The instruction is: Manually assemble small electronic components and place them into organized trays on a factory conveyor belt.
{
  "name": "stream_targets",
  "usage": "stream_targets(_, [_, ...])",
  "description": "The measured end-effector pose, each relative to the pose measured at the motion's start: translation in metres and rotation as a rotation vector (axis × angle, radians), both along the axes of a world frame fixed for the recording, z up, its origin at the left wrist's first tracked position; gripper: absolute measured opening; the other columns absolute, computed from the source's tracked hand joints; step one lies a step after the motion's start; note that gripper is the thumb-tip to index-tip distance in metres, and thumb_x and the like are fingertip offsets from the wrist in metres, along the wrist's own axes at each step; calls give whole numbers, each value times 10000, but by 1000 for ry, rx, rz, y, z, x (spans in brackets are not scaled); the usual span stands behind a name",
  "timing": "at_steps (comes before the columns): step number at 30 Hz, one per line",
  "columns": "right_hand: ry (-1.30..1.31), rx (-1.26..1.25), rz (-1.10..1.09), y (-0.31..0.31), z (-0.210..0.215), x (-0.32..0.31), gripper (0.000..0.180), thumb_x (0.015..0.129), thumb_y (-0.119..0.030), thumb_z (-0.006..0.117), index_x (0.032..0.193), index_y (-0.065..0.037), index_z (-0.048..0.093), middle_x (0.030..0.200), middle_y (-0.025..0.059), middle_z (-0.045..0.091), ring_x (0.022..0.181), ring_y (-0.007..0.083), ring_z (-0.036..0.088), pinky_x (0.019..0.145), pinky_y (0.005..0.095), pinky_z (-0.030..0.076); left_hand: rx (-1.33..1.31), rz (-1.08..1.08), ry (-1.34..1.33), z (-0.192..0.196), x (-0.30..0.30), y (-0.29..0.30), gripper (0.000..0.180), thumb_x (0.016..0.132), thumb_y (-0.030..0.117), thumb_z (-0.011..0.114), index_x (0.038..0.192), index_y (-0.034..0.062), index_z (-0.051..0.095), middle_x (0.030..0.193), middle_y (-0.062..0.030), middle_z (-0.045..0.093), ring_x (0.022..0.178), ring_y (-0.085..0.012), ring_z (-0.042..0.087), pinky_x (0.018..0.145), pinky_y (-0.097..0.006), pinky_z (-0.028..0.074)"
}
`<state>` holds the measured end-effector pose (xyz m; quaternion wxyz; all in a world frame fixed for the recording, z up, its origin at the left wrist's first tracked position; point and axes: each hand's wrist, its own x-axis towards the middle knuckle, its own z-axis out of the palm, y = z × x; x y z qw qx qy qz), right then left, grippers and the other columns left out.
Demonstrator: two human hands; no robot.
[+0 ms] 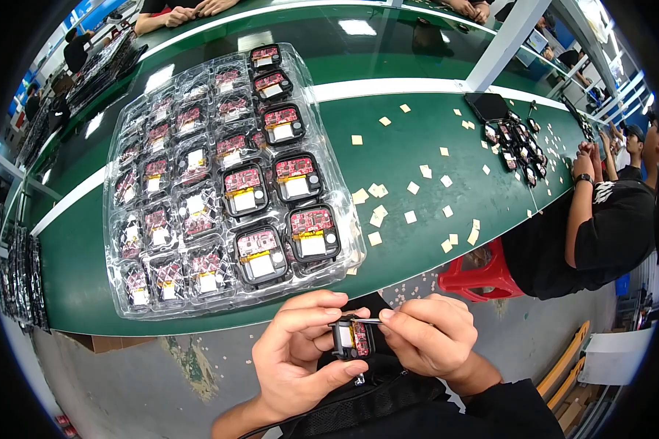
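Above my lap, just off the table's near edge, my left hand [289,362] is closed around a small black-cased electronic device [359,339]. Its open back shows a red circuit board and a silvery-white battery with yellow tape. My right hand [433,338] pinches a pair of thin metal tweezers [367,320]. Their tip reaches the upper edge of the device's casing; what exactly it touches is too small to tell. A clear plastic tray [353,245] on the table bears many similar devices, among them an uncovered one [261,254] in its near right part.
Small pale squares [411,217] lie scattered over the green table [403,256]. A heap of dark devices [516,146] sits farther right. A co-worker [600,227] sits at the right by a red stool [472,278]. Another person's hands [190,11] rest across the table.
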<state>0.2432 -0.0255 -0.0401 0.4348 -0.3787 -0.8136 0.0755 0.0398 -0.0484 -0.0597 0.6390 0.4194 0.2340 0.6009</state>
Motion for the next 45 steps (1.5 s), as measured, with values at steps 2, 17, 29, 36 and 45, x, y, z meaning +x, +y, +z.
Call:
stream_targets(2, [5, -8, 14, 0, 0, 0, 300, 707, 15, 847, 993, -12, 763, 838, 62, 675, 554, 160, 603, 476, 276, 451, -2, 2, -8, 0, 0, 0, 586, 806, -110, 808, 1308, -64, 509, 1428, -250, 434, 1298, -419, 574, 1077, -485, 561])
stream_targets(17, [112, -40, -68, 9, 5, 6, 250, 752, -8, 839, 985, -11, 750, 876, 92, 699, 645, 222, 659, 560, 313, 532, 205, 56, 96, 14, -12, 0, 602, 755, -58, 878, 1261, -63, 551, 1280, -281, 570, 1208, -384, 643, 1039, -542, 566])
stream_targets(29, [198, -98, -279, 30, -3, 38, 208, 824, 55, 773, 1023, 17, 722, 929, 134, 678, 697, 205, 680, 563, 284, 545, 346, 584, 957, 110, -52, 99, 297, 764, -64, 833, 969, -9, 626, 1166, -122, 606, 1052, -184, 652, 841, -291, 554])
stream_targets(36, [222, -179, -375, 58, -1, 52, 199, 830, 59, 761, 1022, 23, 723, 960, 134, 691, 704, 206, 689, 554, 293, 558, 448, 526, 1438, 118, -61, 162, 254, 744, -8, 849, 878, -8, 633, 871, -110, 660, 824, -255, 654, 755, -362, 525])
stream_targets(45, [185, -206, -509, 104, 0, 81, 158, 887, 3, 727, 1042, 6, 698, 980, 143, 669, 727, 287, 698, 642, 356, 576, 428, 414, 1665, 120, -52, 154, 222, 820, 178, 815, 958, 10, 770, 1058, -124, 736, 1170, -375, 650, 1071, -492, 436])
